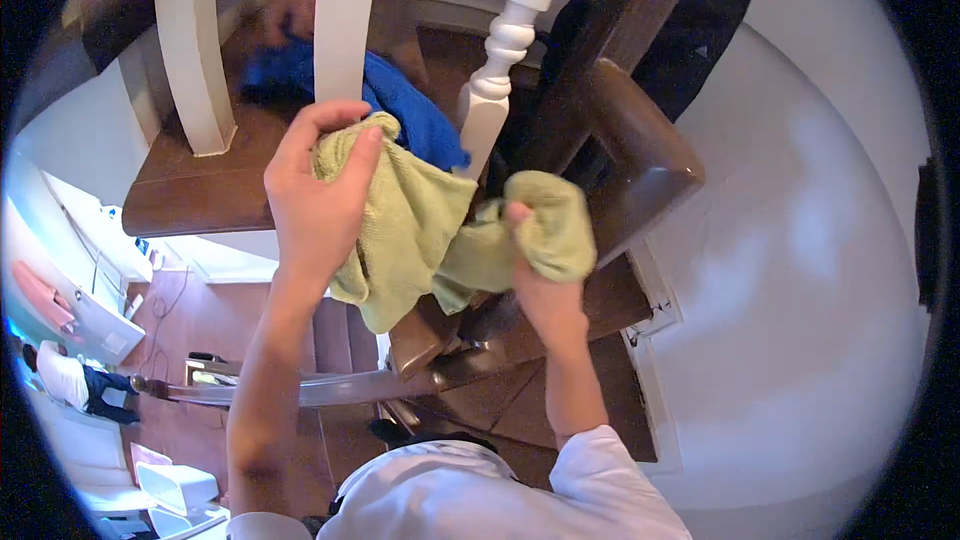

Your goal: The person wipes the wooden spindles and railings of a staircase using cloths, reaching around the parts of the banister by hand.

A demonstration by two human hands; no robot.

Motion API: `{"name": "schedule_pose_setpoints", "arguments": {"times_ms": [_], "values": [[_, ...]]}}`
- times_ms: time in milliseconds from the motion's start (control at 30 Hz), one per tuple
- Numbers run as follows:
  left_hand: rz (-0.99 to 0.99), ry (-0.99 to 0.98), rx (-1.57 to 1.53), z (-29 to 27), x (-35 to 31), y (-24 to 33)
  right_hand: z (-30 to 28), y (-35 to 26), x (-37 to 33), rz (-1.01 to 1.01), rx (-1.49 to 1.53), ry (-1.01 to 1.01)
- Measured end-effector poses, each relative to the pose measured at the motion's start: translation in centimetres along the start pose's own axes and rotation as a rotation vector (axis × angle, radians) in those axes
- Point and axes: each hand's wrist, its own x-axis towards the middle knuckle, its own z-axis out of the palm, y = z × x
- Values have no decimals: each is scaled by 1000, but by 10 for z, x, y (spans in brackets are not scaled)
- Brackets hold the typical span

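Your left hand (318,190) is partly closed, thumb and curled fingers gripping the top of a light green cloth (412,215), which hangs in folds to the right of that hand and below its fingertips. Your right hand (548,300), lower and to the right, is closed into a bunched part of green cloth, a little blurred; the cloth wraps over most of its fingers and the thumb shows at its left side. A strip of green reaches across between your two hands, but whether it is all one piece you cannot tell. Just beyond your left hand's fingertips stands a flat white baluster (345,20); whether they touch it is hidden. Behind that baluster a blue cloth (415,110) lies on a brown wooden step (200,195), and a co-worker's hand (292,8), blurred, is at its far left end. Above and between your hands rises a turned white baluster (488,75). Up and to the right of your right hand is a dark brown handrail (640,140), with a person in black trousers (690,50) behind it. Below and between your hands a curved brown rail (340,388) runs left, over a lower floor, where a person in a white top (62,378) shows far left of your left forearm.
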Motion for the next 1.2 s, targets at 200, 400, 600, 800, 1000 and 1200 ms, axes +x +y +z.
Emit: {"name": "schedule_pose_setpoints", "arguments": {"times_ms": [200,400,600,800,1000,1200], "values": [[-382,33,-260,15,-34,23,-106,3,-37,517,822,-294],[-30,271,-331,84,-3,78,-173,24,-98,315,1012,40],[92,136,-248,197,-1,-16,-195,37,-138,341,855,250],[-116,-407,436,168,-105,-105,-189,49,-143,307,831,278],[-449,-419,191,143,-100,-40,-184,55,-80,330,802,456],[91,249,-90,190,6,11,-180,20,17,168,1106,237]]}}
